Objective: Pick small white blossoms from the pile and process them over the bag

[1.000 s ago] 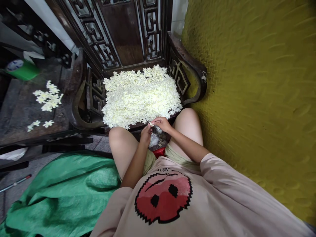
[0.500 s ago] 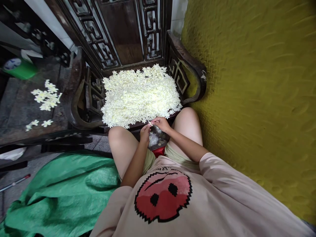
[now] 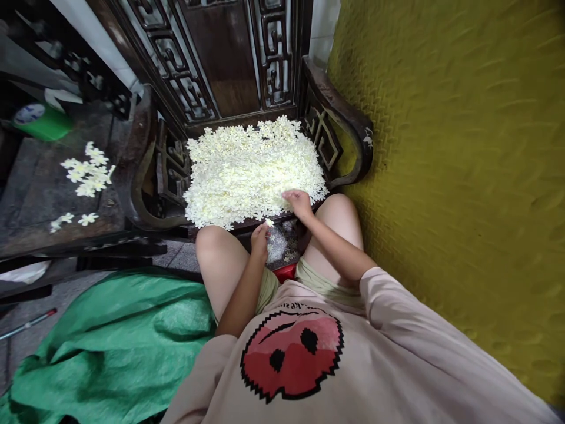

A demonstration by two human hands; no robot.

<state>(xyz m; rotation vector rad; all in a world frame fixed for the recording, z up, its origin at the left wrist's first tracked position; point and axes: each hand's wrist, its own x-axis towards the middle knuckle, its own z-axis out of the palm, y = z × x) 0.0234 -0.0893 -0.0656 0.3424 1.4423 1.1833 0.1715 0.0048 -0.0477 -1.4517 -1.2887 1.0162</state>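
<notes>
My left hand (image 3: 259,240) is closed in a pinch above the gap between my knees. A small white flower (image 3: 269,222) stands up from its fingertips. My right hand (image 3: 299,203) is at the front right edge of a thick heap of white flowers (image 3: 247,171). Its fingers are drawn together against the blossoms, and what they pinch, if anything, cannot be made out. The heap covers most of the seat of a dark carved wooden armchair (image 3: 227,70) in front of me.
Dark curved armrests (image 3: 364,138) flank the heap. To the left, a wooden surface (image 3: 30,194) bears loose flowers (image 3: 90,171) and a green tape roll (image 3: 44,122). Green sheeting (image 3: 119,341) lies at lower left. A yellow textured surface (image 3: 463,176) rises on the right.
My right hand has left my left hand and moved forward and right onto the flower heap. My left hand stays nearly in place, its flower now plainly visible.
</notes>
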